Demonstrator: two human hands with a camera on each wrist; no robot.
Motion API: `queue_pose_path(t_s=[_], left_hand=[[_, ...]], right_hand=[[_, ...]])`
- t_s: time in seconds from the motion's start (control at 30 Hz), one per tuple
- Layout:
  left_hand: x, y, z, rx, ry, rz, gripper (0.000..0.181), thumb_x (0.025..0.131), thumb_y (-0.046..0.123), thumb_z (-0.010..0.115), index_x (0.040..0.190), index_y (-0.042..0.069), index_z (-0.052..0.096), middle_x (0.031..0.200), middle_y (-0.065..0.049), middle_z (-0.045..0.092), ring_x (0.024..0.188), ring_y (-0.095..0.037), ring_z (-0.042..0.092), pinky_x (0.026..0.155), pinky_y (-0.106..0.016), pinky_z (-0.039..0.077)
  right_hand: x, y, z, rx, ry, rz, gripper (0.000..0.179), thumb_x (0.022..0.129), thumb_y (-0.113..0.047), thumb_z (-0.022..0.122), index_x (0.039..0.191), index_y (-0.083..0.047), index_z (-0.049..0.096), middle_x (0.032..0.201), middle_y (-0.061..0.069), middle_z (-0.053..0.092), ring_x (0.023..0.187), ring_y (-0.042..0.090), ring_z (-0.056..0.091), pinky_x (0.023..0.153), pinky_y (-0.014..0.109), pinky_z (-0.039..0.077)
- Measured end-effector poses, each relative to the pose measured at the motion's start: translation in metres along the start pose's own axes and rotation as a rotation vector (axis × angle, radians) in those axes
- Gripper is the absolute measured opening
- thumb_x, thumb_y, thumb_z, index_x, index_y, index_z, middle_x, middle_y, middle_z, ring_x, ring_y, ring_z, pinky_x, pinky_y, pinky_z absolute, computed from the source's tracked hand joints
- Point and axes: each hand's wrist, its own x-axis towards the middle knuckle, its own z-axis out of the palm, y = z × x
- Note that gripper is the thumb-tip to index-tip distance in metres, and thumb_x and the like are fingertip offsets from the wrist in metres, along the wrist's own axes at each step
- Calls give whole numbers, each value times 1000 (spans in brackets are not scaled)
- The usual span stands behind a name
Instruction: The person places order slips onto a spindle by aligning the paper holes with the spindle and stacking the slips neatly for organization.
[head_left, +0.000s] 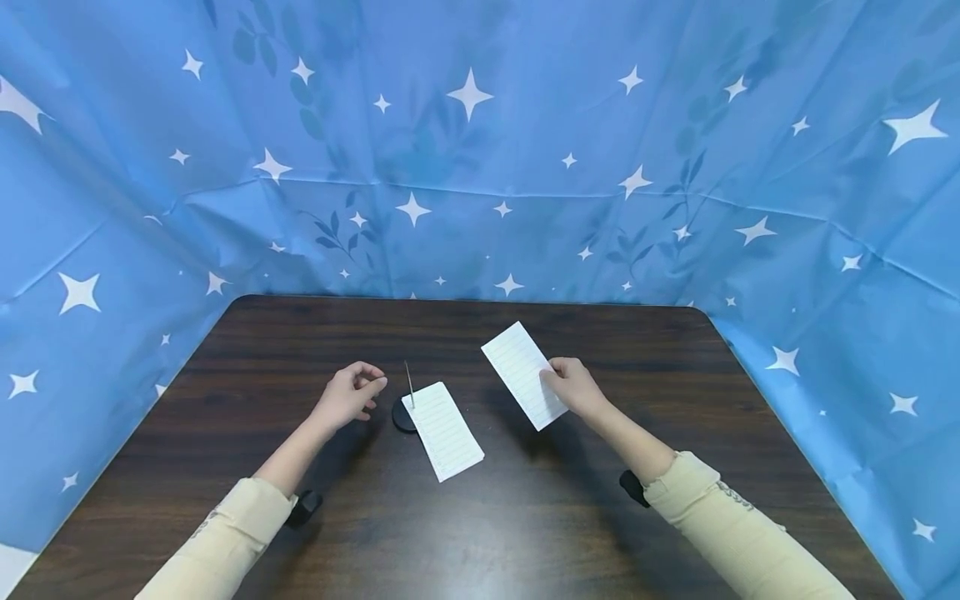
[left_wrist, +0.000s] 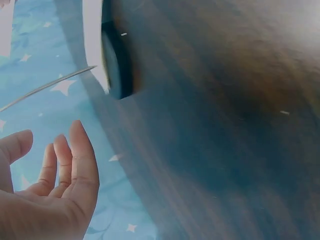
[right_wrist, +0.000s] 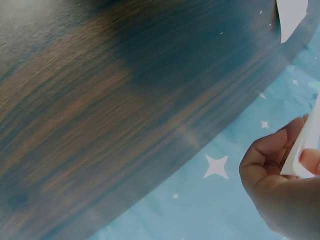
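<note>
Between thumb and fingers, my right hand (head_left: 576, 385) pinches a white lined sheet of paper (head_left: 519, 373) above the table; the right wrist view shows the thumb flat against the sheet (right_wrist: 306, 145). A bill spike with a round black base (head_left: 402, 417) and a thin upright metal rod (head_left: 408, 379) stands near the middle. Several lined sheets (head_left: 444, 433) are stuck on the rod by one end and slant toward the front. My left hand (head_left: 351, 395) hovers just left of the rod, fingers loosely bent and apart from it, holding nothing.
The dark wood-grain table (head_left: 480, 533) has rounded far corners. Behind it and at both sides hangs a blue curtain (head_left: 517, 150) with white stars and leaf prints. Black wrist bands (head_left: 303, 508) show below both cream sleeves.
</note>
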Motion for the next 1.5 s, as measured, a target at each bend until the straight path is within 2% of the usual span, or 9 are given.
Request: queue_pose_path(t_s=[0.07,0.13,0.37,0.47,0.7,0.93,1.27,1.5], left_hand=[[1,4,-2,-15,0,12,31,97,18,52,117,-6,53,90,-21,59,79,-33,65,62,-35,59],[2,7,-5,-17,1,25,32,97,17,51,118,-7,53,89,-18,59,79,-33,65,62,-35,59],[8,19,-11,-3,-9,48,32,97,20,51,118,-5,53,86,-8,59,74,-22,61,65,-36,59],[9,25,-12,6,-10,52,33,98,21,50,118,-5,54,86,-8,58,71,-15,59,66,-35,59],[13,35,-11,27,5,41,29,97,20,51,114,-3,57,81,-8,59,62,-12,55,61,-31,57],[13,41,-12,35,8,36,31,98,19,49,115,-5,56,86,-13,61,62,-11,56,61,-31,58],[9,46,-16,18,4,42,33,98,20,49,116,-6,56,85,-10,60,62,-10,56,62,-31,58],[9,54,-20,15,5,89,37,99,25,46,115,-7,58,85,-10,60,62,-9,56,64,-35,58]], right_hand=[[0,-4,1,-2,18,8,28,96,-8,45,107,11,62,90,21,65,71,17,58,58,26,46],[1,-8,2,-3,24,13,29,96,-8,44,109,11,61,96,24,65,75,20,61,61,27,48],[1,-17,1,26,2,9,29,95,-8,44,107,11,62,95,24,65,73,20,61,60,27,49],[2,-22,3,33,8,4,29,95,-8,44,107,11,62,96,24,65,75,21,61,60,27,49],[4,-34,8,50,33,26,31,95,-10,44,110,10,62,102,25,64,80,24,62,63,29,51],[4,-52,18,99,17,23,30,95,-10,45,111,8,62,100,23,64,79,23,62,62,28,52],[1,-74,36,82,-5,-3,28,93,-10,47,106,7,65,96,20,66,75,20,58,60,23,45],[-2,-87,46,104,-11,-47,25,91,-8,48,98,6,67,86,19,67,66,16,56,54,21,43]])
